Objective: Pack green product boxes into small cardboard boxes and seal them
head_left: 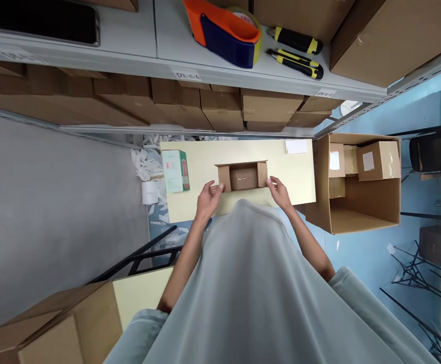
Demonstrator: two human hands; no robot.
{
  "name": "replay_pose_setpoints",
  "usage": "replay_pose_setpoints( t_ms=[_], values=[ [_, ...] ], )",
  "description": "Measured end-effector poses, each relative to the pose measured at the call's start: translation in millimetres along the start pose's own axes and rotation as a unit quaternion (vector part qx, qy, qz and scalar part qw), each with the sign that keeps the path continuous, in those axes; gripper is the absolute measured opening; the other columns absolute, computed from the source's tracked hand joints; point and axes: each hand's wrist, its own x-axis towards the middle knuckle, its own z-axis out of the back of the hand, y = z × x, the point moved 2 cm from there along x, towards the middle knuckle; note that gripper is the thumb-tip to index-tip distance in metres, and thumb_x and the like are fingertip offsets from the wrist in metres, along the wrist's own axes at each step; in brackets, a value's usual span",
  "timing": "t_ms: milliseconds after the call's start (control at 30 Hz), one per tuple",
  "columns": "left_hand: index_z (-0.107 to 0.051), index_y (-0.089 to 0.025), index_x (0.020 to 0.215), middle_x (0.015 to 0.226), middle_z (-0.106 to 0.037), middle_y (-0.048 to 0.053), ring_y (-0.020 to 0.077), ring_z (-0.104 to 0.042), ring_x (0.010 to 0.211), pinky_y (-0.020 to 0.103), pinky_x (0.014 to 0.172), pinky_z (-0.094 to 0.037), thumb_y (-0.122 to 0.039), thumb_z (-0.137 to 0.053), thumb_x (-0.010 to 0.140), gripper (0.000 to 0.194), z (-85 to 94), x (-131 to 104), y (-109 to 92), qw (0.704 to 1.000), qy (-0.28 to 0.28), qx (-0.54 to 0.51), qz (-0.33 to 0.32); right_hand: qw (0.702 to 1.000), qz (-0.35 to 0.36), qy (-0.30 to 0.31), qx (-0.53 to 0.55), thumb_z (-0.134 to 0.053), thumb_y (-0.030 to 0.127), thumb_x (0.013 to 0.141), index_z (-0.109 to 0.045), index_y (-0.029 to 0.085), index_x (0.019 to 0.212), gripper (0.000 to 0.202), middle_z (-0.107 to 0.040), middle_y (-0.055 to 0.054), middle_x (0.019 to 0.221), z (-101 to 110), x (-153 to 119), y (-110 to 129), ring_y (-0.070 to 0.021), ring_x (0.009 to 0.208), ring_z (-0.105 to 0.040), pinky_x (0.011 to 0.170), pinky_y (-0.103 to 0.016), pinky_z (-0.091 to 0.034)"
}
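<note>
A small cardboard box stands open on the pale yellow table, its side flaps folded inward or upright at left and right. At its left front corner is my left hand, fingers slightly parted, the fingertips at the flap. My right hand is at the box's right edge, thumb and fingers apart, touching or nearly touching it. Nothing shows inside the box except its brown bottom. A green and white box lies at the table's left end, and a white label sheet at the back right.
Right of the table stands a large open carton holding several small boxes. Above, a grey shelf bears an orange and blue tape dispenser, yellow and black cutters and a phone. Cartons sit at lower left.
</note>
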Motion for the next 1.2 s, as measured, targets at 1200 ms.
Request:
replay_pose_setpoints(
  t_ms=[1200],
  values=[
    [-0.071, -0.023, 0.124, 0.133, -0.068, 0.017, 0.0362, -0.068, 0.132, 0.058, 0.122, -0.054, -0.019, -0.066, 0.093, 0.032, 21.2, -1.1, -24.4, 0.973, -0.122, 0.179, -0.079, 0.982, 0.002, -0.023, -0.189, -0.05, 0.02, 0.107, -0.061, 0.019, 0.153, 0.047, -0.079, -0.015, 0.137, 19.7, 6.9, 8.3, -0.029, 0.112, -0.08, 0.102, -0.046, -0.065]
  ],
)
